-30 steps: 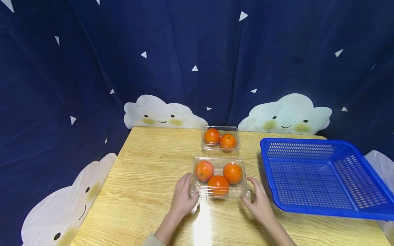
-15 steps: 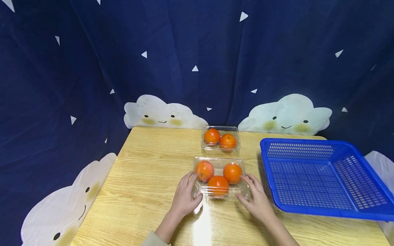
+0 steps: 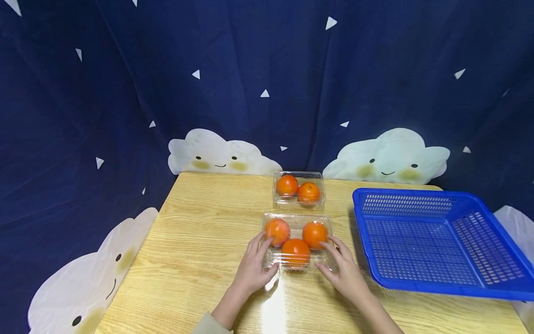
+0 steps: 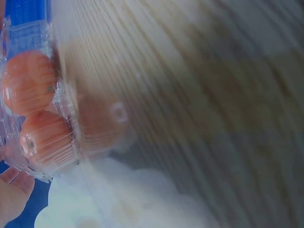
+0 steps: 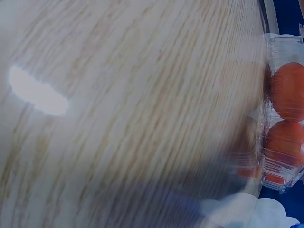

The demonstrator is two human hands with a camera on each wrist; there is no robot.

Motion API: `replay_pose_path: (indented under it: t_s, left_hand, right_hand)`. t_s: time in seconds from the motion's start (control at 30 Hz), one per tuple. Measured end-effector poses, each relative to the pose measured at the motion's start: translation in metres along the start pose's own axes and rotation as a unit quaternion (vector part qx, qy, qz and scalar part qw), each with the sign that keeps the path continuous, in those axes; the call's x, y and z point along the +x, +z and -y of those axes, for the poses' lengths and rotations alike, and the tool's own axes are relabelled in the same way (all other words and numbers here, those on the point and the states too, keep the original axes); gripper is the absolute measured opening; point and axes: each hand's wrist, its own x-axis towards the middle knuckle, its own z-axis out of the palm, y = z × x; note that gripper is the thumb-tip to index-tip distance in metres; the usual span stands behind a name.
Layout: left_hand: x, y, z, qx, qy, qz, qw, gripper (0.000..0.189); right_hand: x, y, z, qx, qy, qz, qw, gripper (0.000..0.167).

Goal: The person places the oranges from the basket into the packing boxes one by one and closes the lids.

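A clear plastic clamshell box (image 3: 297,223) with three round orange fruits (image 3: 295,253) inside sits on the wooden table. At its left side is my left hand (image 3: 252,269), fingertips over the lid's edge and thumb by the front left corner. My right hand (image 3: 345,271) mirrors it on the right, fingers spread over the lid's edge and thumb near the front. Neither hand visibly grips the box. In the left wrist view, fingers (image 4: 16,187) show by the box's end beside two fruits (image 4: 31,83). The right wrist view shows the box (image 5: 285,47) at its right edge.
Behind stands a second clear box (image 3: 298,175) with two orange fruits. A blue plastic basket (image 3: 365,241) occupies the table's right side. Bare wood (image 3: 200,232) lies to the left. A dark blue curtain (image 3: 233,69) with clouds hangs behind the table.
Both hands have slid inward from the box's sides, so the fingertips now lie over the lid's edges and the thumbs are closer together. The box and fruits have stayed in place.
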Motion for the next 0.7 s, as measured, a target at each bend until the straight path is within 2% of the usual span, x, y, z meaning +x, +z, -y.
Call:
replay_pose_path:
  t_s: [0.17,0.7]
  left_hand:
    - [-0.0001,0.0007,-0.0002,0.0,-0.005,0.006,1.0,0.064]
    - [0.0017,0.001,0.0023,0.002,0.006,0.004,1.0,0.061]
  right_hand:
    - [-0.0013,0.0013,-0.0002,-0.006,-0.006,0.0,1.0,0.05]
    - [0.0005,0.002,-0.0023,-0.013,-0.012,0.003,0.9998,0.05]
